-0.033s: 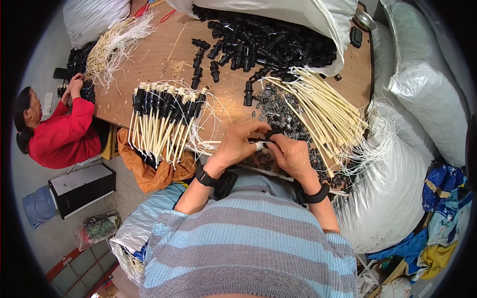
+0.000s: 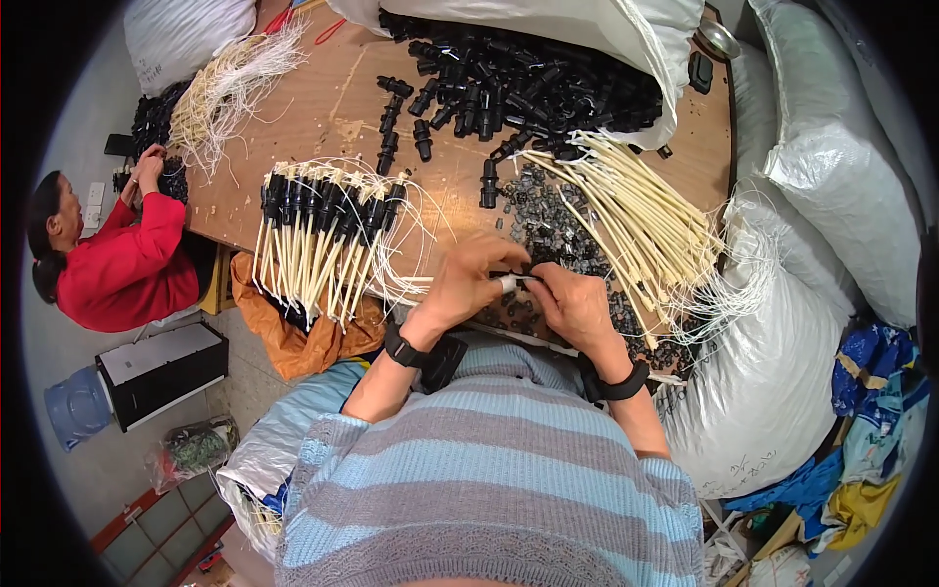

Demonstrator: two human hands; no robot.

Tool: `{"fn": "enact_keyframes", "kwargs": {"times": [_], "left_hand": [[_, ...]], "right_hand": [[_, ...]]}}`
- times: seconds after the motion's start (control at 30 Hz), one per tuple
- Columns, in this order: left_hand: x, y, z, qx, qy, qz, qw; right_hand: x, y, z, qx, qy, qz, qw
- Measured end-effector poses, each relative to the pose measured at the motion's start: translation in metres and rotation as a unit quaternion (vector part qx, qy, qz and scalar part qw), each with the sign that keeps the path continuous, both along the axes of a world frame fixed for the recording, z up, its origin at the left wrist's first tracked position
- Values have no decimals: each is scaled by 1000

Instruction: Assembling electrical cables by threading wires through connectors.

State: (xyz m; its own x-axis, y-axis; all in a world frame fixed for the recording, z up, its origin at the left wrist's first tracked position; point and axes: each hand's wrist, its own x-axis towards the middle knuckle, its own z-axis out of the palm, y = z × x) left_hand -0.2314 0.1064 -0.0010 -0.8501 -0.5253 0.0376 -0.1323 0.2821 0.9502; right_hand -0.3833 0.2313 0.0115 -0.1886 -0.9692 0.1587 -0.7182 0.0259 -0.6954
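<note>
My left hand (image 2: 468, 284) and my right hand (image 2: 579, 305) meet at the near edge of the wooden table (image 2: 323, 108). Together they pinch a small black part (image 2: 511, 275) with a thin white wire at it; the exact grip is hidden by my fingers. One left fingertip is wrapped in white tape. To the left lies a row of cream tubes with black caps (image 2: 323, 230) and trailing white wires. At the right, loose cream tubes (image 2: 636, 220) fan out over a heap of small black pieces (image 2: 548, 230).
An open white sack (image 2: 548, 83) spills larger black connectors across the far table. Bulky white sacks (image 2: 831, 157) crowd the right side. A person in red (image 2: 127, 259) works at the left end. On the floor stand an orange bag (image 2: 293, 338), a black box (image 2: 161, 372) and a blue jug (image 2: 73, 406).
</note>
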Motion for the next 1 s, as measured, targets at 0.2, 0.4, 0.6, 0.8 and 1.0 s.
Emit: {"fn": "enact_keyframes", "kwargs": {"times": [0.2,0.4,0.6,0.8,1.0], "left_hand": [[3,1,11,-125,109,28,986],[-11,1,2,-11,-36,141,989],[-30,-30,-35,-227,-117,141,956],[-19,-32,-42,-200,-114,168,958],[-25,-36,-33,-194,-103,154,963]], "right_hand": [[3,0,-1,-49,-65,-16,997],[9,7,-7,-19,-132,-136,982],[3,13,-19,13,-235,-194,952],[-2,14,-26,59,-306,-228,923],[-3,12,-30,64,-316,-234,917]]}}
